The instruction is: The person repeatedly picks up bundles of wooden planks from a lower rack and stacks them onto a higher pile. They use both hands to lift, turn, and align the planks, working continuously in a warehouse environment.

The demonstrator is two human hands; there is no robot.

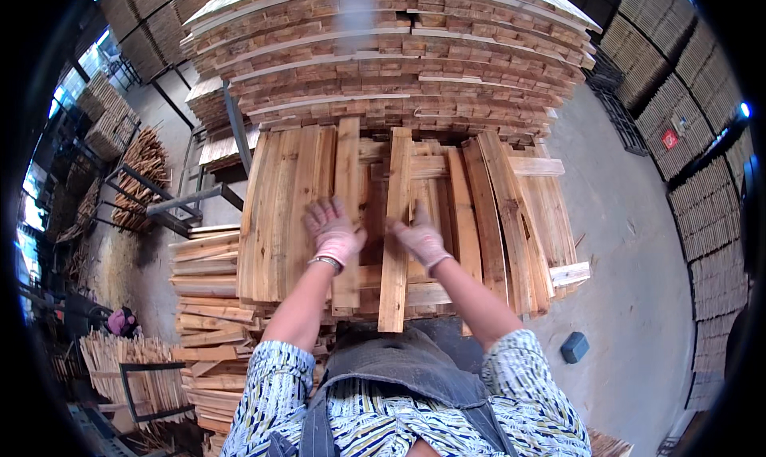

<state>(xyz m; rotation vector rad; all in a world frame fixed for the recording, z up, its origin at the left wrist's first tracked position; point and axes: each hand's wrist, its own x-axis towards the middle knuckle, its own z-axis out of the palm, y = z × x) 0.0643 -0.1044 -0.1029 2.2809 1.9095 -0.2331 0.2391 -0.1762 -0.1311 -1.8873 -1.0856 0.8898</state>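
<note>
My left hand (334,232), in a pale, reddish-stained glove, is open with fingers spread over a long wooden plank (347,162). Just right of it, my right hand (420,239), gloved the same way, grips a narrower wooden plank (393,285). That plank lies slightly slanted, its near end jutting past the others toward my apron. Some of the right hand's fingers are blurred. Left of my hands, several planks (275,218) lie edge to edge in a row. On the right, more planks (511,218) lie unevenly, with gaps showing crosspieces (531,167) beneath.
A tall stack of boards (399,74) rises behind the planks. A pile of loose wood pieces (211,321) stands at the left, near a metal frame (195,202). On the floor at the right sits a blue-grey block (574,347). Stacked boards (702,218) line the right side.
</note>
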